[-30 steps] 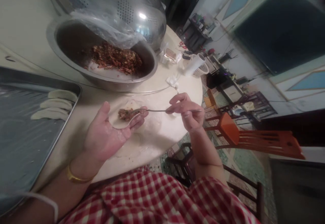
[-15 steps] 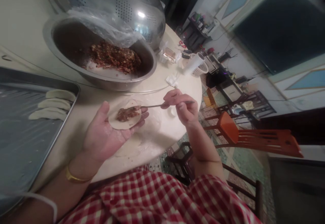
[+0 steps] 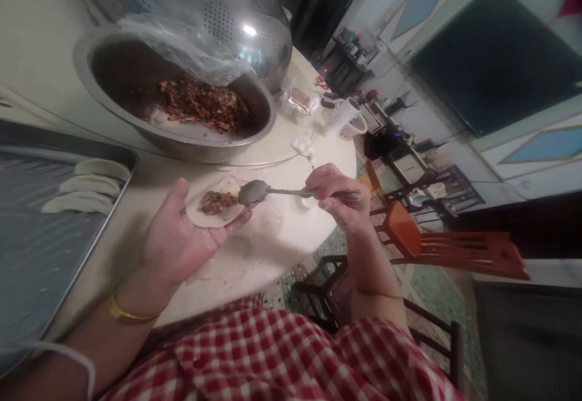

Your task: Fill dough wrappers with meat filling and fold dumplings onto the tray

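My left hand (image 3: 177, 237) is palm up with its thumb spread, and a round dumpling wrapper (image 3: 202, 216) rests on the fingers. A mound of chopped brown filling (image 3: 218, 202) lies in the wrapper's middle. My right hand (image 3: 339, 198) is closed around the handle of a metal spoon (image 3: 253, 192). The spoon's bowl is at the wrapper's right edge, just clear of the filling, with its rounded back showing. Behind both hands stands a large steel bowl (image 3: 268, 123) holding more filling (image 3: 204, 103), with a clear plastic bag (image 3: 182, 40) draped over its far rim.
A metal tray (image 3: 40, 268) at the left carries several folded dumplings (image 3: 88, 184). A perforated steel colander (image 3: 268, 43) stands behind the bowl. On the table's right side are a packaged item (image 3: 297, 101), a white roll (image 3: 343, 116) and a basket (image 3: 355, 127). An orange chair (image 3: 404, 231) is beyond.
The spoon has come off the filling, moved right and turned so its back shows. My right hand has shifted right with it. The filling stays on the wrapper.
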Demonstrator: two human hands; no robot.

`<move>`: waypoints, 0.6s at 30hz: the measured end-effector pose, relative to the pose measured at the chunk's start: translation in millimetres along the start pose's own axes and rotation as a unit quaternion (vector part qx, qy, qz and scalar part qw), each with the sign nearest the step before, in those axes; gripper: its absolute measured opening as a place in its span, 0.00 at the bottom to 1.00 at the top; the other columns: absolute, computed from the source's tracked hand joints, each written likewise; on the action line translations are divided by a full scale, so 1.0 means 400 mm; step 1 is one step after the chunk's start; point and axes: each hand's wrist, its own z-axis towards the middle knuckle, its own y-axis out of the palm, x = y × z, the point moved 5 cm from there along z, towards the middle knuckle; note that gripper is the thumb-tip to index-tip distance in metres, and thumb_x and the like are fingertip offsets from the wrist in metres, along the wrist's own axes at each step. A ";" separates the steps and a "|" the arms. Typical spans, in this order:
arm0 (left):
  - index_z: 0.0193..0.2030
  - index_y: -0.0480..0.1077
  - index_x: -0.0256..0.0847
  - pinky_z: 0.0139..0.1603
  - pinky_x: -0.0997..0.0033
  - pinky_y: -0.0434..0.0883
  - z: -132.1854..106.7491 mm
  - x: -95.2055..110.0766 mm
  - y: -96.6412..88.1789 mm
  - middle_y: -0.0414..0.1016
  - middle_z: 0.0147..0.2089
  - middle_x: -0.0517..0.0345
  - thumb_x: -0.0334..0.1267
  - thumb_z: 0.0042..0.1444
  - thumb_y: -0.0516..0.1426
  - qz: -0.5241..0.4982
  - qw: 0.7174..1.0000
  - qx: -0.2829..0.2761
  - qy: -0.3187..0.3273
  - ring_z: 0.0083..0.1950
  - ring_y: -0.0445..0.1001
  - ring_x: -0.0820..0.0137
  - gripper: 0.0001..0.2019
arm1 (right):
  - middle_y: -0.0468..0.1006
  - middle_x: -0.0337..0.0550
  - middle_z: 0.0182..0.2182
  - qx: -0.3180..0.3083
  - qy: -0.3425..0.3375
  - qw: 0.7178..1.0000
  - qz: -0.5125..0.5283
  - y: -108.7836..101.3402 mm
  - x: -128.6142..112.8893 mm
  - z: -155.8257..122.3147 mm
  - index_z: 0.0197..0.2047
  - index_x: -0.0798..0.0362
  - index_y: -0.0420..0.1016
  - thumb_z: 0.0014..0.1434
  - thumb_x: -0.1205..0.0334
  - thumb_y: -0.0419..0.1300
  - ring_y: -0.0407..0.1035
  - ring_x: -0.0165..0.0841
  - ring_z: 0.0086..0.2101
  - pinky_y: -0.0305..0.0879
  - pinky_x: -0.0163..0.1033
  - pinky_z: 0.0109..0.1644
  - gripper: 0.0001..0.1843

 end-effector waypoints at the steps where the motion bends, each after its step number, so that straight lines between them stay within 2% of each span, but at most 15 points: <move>1: 0.70 0.62 0.32 0.50 0.52 0.82 -0.001 0.001 0.000 0.79 0.58 0.36 0.52 0.70 0.46 0.001 1.000 0.003 0.004 0.62 0.76 0.46 0.31 | 0.82 0.38 0.33 0.000 0.012 1.000 -0.004 0.001 0.001 -0.001 0.39 0.42 0.81 0.64 0.55 0.66 0.75 0.33 0.38 0.74 0.42 0.39 0.04; 3: 0.69 0.63 0.33 0.50 0.53 0.82 -0.002 0.003 0.002 0.79 0.57 0.38 0.52 0.70 0.46 0.004 1.000 -0.005 0.011 0.59 0.78 0.49 0.30 | 0.81 0.38 0.32 0.000 0.026 1.000 -0.007 0.003 -0.001 -0.002 0.37 0.43 0.81 0.63 0.55 0.66 0.74 0.33 0.37 0.74 0.42 0.40 0.04; 9: 0.67 0.64 0.26 0.47 0.51 0.83 0.000 0.007 0.004 0.78 0.58 0.34 0.51 0.70 0.44 0.012 0.999 -0.024 0.033 0.56 0.80 0.49 0.31 | 0.82 0.39 0.32 -0.026 0.034 0.999 -0.008 0.012 -0.016 0.004 0.37 0.44 0.81 0.63 0.58 0.67 0.74 0.33 0.39 0.74 0.42 0.43 0.02; 13: 0.69 0.62 0.30 0.50 0.50 0.82 0.000 0.000 0.004 0.77 0.60 0.35 0.51 0.70 0.45 0.012 1.000 -0.006 0.014 0.59 0.78 0.49 0.31 | 0.81 0.38 0.31 -0.037 0.020 0.999 0.002 0.024 -0.014 0.013 0.38 0.44 0.81 0.63 0.60 0.67 0.74 0.33 0.39 0.73 0.41 0.43 0.01; 18: 0.68 0.64 0.27 0.47 0.51 0.82 -0.008 -0.007 0.013 0.79 0.57 0.35 0.51 0.71 0.42 0.015 1.000 0.001 -0.003 0.55 0.80 0.48 0.31 | 0.81 0.38 0.32 -0.033 0.011 0.999 0.019 0.044 0.003 0.030 0.38 0.45 0.81 0.63 0.60 0.67 0.73 0.32 0.39 0.74 0.40 0.43 0.01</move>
